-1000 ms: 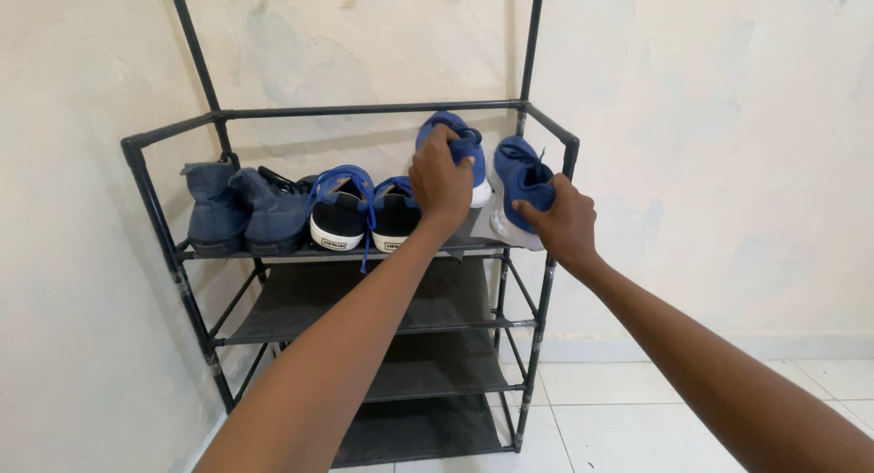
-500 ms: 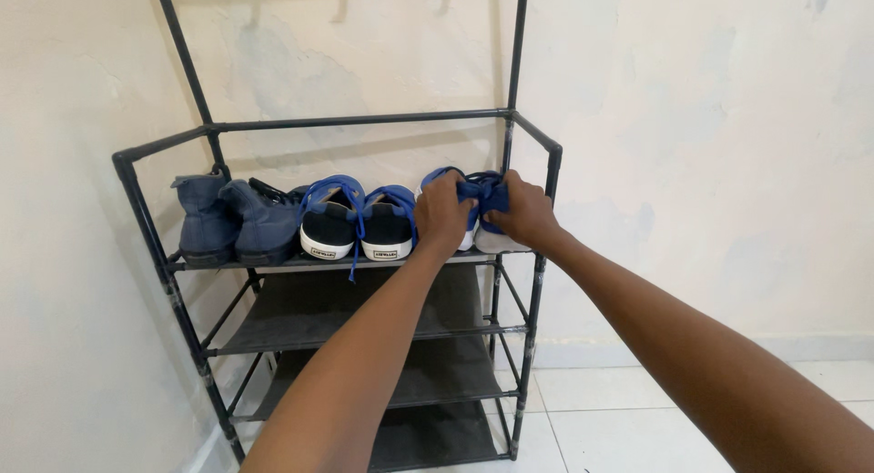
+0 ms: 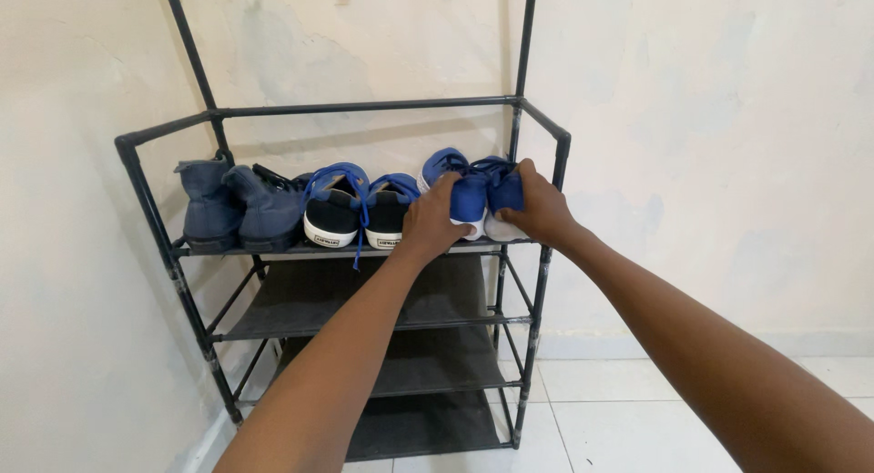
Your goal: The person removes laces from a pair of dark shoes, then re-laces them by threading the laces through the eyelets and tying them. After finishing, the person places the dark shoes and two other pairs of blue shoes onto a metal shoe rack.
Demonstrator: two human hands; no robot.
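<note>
View: a head-worn camera looks down two bare forearms reaching to a black metal-tube shoe rack with dark fabric shelves [image 3: 137, 150] that stands against a cream wall.
Change: one second ago the two bright blue fabric sneakers with white soles were held tilted and apart above the top shelf; half a second ago they came down together; now both stand level, touching each other, at the 3 o'clock end of the top shelf.
Meaning: judged from how they sit, the pair looks set in place, heels facing the camera, with only the hands yet to come away.
Left hand: the left hand [image 3: 432, 223] lies over the heel of the left blue sneaker [image 3: 462, 195], fingers curled on it in a light grasp.
Right hand: the right hand [image 3: 539, 207] wraps the outer side and heel of the right blue sneaker [image 3: 503, 193], grasping it.
Count, sneakers in hand: two, one pair.
Count, other shoes: two black canvas sneakers with blue laces and white soles [image 3: 350, 213] just beside the blue pair toward 9 o'clock; two dark blue-grey ankle boots [image 3: 232, 209] at the far 9 o'clock end.
Count, shoes in all: six, all on the top shelf.
Count, shelves: four tiers show; three lower fabric shelves [image 3: 300, 295] carry no shoes.
Floor: white tiles [image 3: 619, 409] at 5 o'clock.
</note>
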